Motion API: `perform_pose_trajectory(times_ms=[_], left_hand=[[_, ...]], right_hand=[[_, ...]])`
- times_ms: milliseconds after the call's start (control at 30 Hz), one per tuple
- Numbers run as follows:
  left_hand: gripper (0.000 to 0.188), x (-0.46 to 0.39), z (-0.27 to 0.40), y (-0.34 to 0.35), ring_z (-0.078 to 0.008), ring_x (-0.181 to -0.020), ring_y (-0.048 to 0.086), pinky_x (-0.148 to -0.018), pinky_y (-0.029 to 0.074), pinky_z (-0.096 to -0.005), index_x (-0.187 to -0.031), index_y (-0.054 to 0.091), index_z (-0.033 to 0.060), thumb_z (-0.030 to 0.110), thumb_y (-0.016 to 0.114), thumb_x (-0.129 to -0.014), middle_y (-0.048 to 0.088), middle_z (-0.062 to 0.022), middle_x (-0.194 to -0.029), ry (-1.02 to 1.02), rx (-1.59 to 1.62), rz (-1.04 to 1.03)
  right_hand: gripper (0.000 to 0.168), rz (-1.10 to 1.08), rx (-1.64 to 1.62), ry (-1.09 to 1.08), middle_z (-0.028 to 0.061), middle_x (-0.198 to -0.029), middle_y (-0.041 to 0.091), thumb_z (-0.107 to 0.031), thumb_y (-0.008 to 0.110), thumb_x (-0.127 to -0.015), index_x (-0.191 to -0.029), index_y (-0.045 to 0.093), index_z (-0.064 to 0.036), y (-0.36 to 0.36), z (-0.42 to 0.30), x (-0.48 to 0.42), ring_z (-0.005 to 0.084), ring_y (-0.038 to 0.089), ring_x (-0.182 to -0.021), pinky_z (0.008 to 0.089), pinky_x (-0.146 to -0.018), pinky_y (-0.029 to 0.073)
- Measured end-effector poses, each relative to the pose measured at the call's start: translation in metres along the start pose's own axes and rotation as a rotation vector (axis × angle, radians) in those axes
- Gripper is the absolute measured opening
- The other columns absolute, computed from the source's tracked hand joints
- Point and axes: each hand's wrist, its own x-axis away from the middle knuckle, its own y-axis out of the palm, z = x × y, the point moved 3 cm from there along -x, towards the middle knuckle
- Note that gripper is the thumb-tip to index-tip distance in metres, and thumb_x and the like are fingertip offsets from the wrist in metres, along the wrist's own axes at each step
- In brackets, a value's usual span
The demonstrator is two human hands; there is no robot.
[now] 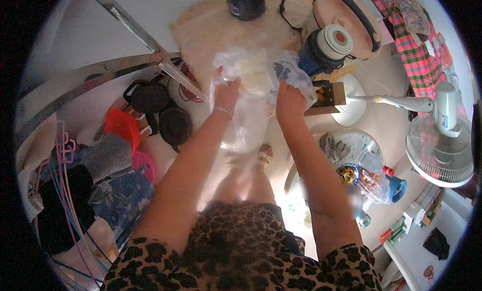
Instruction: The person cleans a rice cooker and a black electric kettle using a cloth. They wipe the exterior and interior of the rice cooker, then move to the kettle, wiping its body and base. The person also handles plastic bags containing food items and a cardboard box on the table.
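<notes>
Stretched before me is a translucent plastic bag (250, 114), crumpled at the top and hanging down toward my feet. My left hand (226, 95) grips its left side, with a bracelet on that wrist. On the other side my right hand (292, 100) has its fingers closed on the bag's right part. Something pale yellowish shows in the bag's middle, but blur and glare hide what it is. Near my right hand stand a dark blue jug (314, 51) with a white lid and an open cardboard box (335, 93).
Left lie black pans (175, 127), a red plastic container (122, 126) and clothes hangers (66, 151). A metal pole (128, 21) slants in from upper left. To the right are a white electric fan (438, 151) and a low round table (367, 140) with food. A black bin (246, 4) stands ahead.
</notes>
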Motion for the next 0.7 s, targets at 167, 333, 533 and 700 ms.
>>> perform_pose_trajectory(times_ms=[167, 333, 533, 700], left_hand=[[0.05, 0.049, 0.004, -0.002, -0.0062, -0.059, 0.047, -0.053, 0.043, -0.0217, -0.136, 0.04, 0.0115, 0.013, 0.058, -0.09, 0.057, -0.0005, -0.08, -0.096, 0.071, -0.23], [0.047, 0.049, 0.008, 0.013, -0.0067, -0.062, 0.049, -0.054, 0.045, -0.0218, -0.134, 0.044, 0.0114, 0.011, 0.059, -0.089, 0.057, -0.0016, -0.084, -0.152, 0.22, -0.241], [0.033, 0.054, -0.022, -0.029, -0.0124, -0.065, 0.052, -0.06, 0.047, -0.0275, -0.119, 0.055, 0.006, 0.01, 0.058, -0.086, 0.058, -0.0024, -0.081, 0.2, -0.236, -0.299], [0.032, 0.086, -0.022, -0.069, -0.0198, -0.062, 0.052, -0.06, 0.048, -0.0332, -0.118, 0.055, 0.0038, 0.007, 0.053, -0.087, 0.057, -0.0032, -0.078, -0.424, 0.088, -0.21]], right_hand=[[0.026, 0.03, -0.344, 0.014, 0.0126, -0.092, 0.063, -0.024, 0.052, -0.09, -0.111, 0.057, -0.009, -0.015, -0.02, -0.012, 0.0328, 0.062, -0.086, 0.0447, -0.071, 0.051], [0.018, -0.286, -0.475, 0.245, 0.0147, -0.091, 0.064, -0.017, 0.053, -0.086, -0.096, 0.064, -0.008, -0.059, -0.044, -0.043, 0.0322, 0.064, -0.083, 0.0438, -0.07, 0.052], [0.013, 0.197, -0.493, -0.023, 0.0167, -0.091, 0.061, -0.007, 0.052, -0.078, -0.087, 0.062, -0.005, -0.018, -0.044, -0.029, 0.0339, 0.063, -0.084, 0.0445, -0.07, 0.052], [0.017, 0.614, -0.87, -0.222, 0.0135, -0.087, 0.059, -0.006, 0.064, -0.064, -0.08, 0.059, -0.007, -0.088, -0.096, 0.01, 0.0319, 0.061, -0.083, 0.0419, -0.068, 0.052]])
